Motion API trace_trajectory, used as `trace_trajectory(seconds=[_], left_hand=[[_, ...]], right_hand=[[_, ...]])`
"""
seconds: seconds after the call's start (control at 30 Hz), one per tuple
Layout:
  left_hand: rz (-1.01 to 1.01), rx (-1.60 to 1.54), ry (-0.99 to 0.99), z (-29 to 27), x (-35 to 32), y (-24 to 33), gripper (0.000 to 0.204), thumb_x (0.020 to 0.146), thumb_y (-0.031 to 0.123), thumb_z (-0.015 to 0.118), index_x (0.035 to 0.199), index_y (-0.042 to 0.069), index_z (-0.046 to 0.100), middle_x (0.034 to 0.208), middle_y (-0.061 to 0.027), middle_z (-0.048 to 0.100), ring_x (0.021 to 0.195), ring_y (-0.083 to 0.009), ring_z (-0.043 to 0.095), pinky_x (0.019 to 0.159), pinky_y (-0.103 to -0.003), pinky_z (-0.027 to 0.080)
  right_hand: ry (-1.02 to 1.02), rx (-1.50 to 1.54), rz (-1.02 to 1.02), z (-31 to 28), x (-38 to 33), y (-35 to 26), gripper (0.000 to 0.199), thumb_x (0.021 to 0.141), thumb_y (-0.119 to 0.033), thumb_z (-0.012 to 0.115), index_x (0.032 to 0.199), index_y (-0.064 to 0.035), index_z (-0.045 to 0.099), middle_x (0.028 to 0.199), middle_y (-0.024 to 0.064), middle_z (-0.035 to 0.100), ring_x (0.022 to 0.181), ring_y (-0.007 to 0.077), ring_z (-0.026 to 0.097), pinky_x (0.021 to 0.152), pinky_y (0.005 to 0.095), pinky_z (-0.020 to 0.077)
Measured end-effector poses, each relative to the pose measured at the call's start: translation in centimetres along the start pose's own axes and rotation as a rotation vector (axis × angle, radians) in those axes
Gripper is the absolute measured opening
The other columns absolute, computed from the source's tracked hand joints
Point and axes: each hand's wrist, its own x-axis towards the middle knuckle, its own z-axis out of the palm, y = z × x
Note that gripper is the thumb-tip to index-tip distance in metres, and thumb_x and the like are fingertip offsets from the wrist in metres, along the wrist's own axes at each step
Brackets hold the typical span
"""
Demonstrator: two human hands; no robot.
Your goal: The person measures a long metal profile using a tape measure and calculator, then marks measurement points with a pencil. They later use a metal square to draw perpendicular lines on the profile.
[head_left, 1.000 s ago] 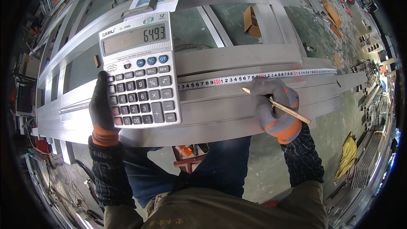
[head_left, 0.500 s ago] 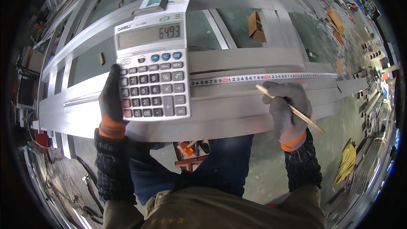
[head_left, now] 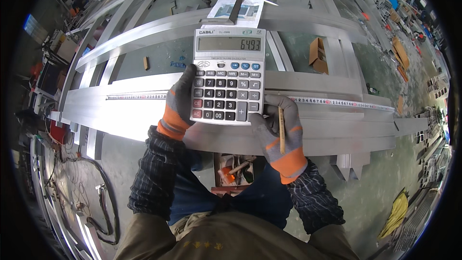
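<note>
While the left hand point(head_left: 180, 98), in a grey and orange glove, is closed on the left edge of the silver rectangular calculator point(head_left: 229, 70), we see only part of its grip, because some fingers are hidden behind. The calculator is at the centre of the frame, above the long flat silver metal bars point(head_left: 216, 139). The right hand point(head_left: 291, 137), gloved alike, is half curled: it has the thin pale wooden pencil point(head_left: 282, 137) between its fingers, and one fingertip is at the lower right corner of the calculator. Whether it presses a key, we cannot tell.

The white tape measure point(head_left: 346, 103) is already stretched along the bars, passing behind the calculator, and the display point(head_left: 229, 44) already shows a figure. Since both tools are in hand, we judge the work to be midway; pencil marks, if any, are too small for us to see.
</note>
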Motion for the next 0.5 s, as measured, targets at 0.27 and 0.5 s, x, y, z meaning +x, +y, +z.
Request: trace_trajectory(seconds=[0.27,0.5], left_hand=[[-0.071,0.054,0.017,0.0,-0.1,-1.3,0.036,0.11,0.024,0.046,0.134,-0.001,0.055,0.102,-0.0123,0.074,0.087,-0.0171,0.074,0.075,-0.03,0.061],[-0.166,-0.175,0.02,0.6,0.4,-0.8,0.044,0.109,0.034,0.044,0.129,-0.003,0.058,0.098,-0.0121,0.074,0.085,-0.0166,0.074,0.073,-0.028,0.061]], right_hand=[[0.029,0.076,0.09,0.8,-0.1,-0.3,0.039,0.094,0.002,0.063,0.128,0.0,0.043,0.103,0.0113,0.063,0.086,0.0137,0.063,0.076,0.0271,0.0543],[0.14,0.007,-0.066,-3.4,-2.3,-1.7,0.029,0.103,-0.007,0.053,0.129,0.0012,0.046,0.102,0.0152,0.067,0.08,0.0153,0.063,0.074,0.0295,0.0532]])
